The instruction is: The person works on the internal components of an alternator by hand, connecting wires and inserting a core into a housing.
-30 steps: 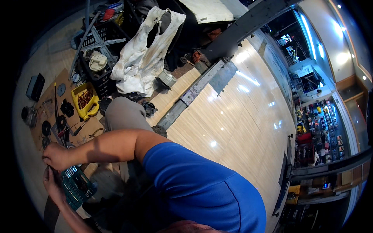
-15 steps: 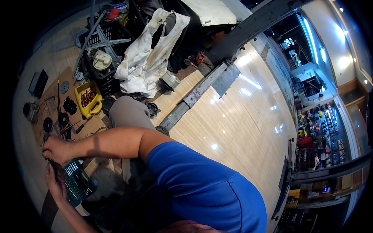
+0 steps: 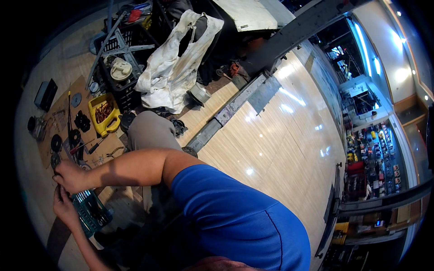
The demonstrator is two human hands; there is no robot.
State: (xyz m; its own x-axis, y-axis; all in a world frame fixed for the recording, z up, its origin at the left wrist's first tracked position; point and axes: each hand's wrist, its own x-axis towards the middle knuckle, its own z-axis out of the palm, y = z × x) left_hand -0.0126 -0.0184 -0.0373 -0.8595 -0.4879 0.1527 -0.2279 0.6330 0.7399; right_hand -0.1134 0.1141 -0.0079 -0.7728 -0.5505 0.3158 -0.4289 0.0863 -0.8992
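My right hand [image 3: 72, 176] reaches in at the left side with its fingers curled closed. Just below it, my left hand [image 3: 65, 209] has its fingertips pressed together, almost touching the right hand. What sits between the fingers is too small and hidden to name. A dark round part [image 3: 55, 160] shows right beside the right hand's knuckles. Under the wrists lies an open green socket set case [image 3: 92, 212] with rows of shiny pieces. A red-handled screwdriver [image 3: 80, 147] and pliers [image 3: 115, 151] lie close by on a sheet of cardboard [image 3: 63, 97].
A yellow cut-open jug [image 3: 105, 115] holds copper-coloured small parts. Behind it stands a black crate [image 3: 126, 97] with a pale round part, next to a stained white cloth [image 3: 167, 67]. A long metal beam [image 3: 230, 110] crosses the tiled floor. Dark machine parts [image 3: 82, 121] lie on the cardboard.
Both hands have shifted slightly to the right and stay close together, with the left a little higher. More of the dark round part beside the right hand now shows.
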